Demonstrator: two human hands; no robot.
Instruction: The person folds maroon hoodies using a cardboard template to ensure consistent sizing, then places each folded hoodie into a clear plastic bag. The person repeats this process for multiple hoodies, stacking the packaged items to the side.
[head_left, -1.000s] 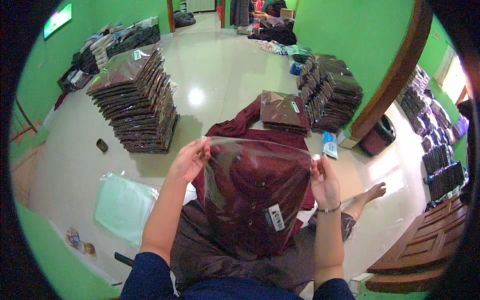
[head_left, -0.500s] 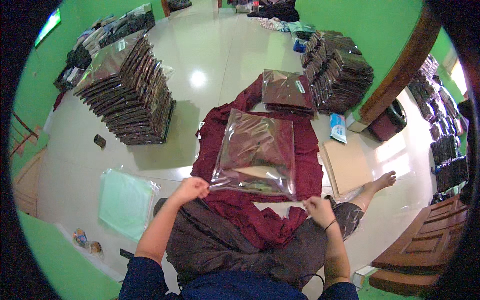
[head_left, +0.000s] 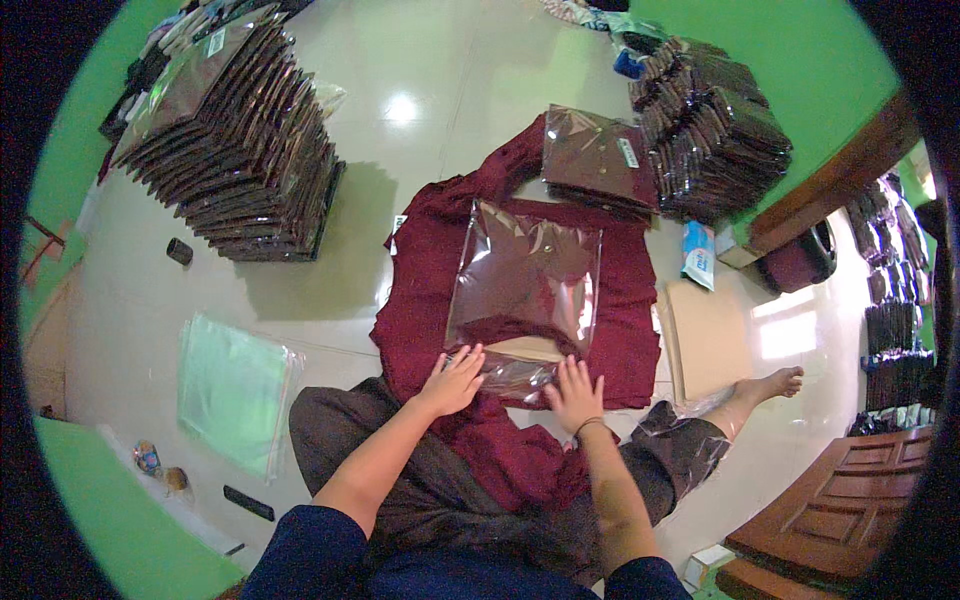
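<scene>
A folded brown shirt [head_left: 530, 285] lies in a clear plastic bag in front of me, on top of a spread maroon garment [head_left: 420, 290]. My left hand [head_left: 455, 382] rests on the left of the bag's near end, its fingers stretched out. On the right of that end lies my right hand [head_left: 577, 397], fingers spread. Between the hands the clear plastic flap [head_left: 515, 378] is crumpled. A strip of tan card shows inside the bag above it. Just beyond, more bagged brown shirts [head_left: 600, 160] are stacked on the garment's far edge.
A tall stack of bagged clothes [head_left: 235, 150] stands far left, another pile [head_left: 715, 130] far right. Pale green plastic sleeves [head_left: 235, 390] lie at left, tan cardboard sheets [head_left: 710, 340] at right. Nearby are a blue-white packet [head_left: 698, 255] and a black bin [head_left: 800, 260].
My hands have come inward from the bag's near corners, where they pinched the plastic, and now lie flat on its near end. The flap has gone from stretched to crumpled. The view has tilted downward.
</scene>
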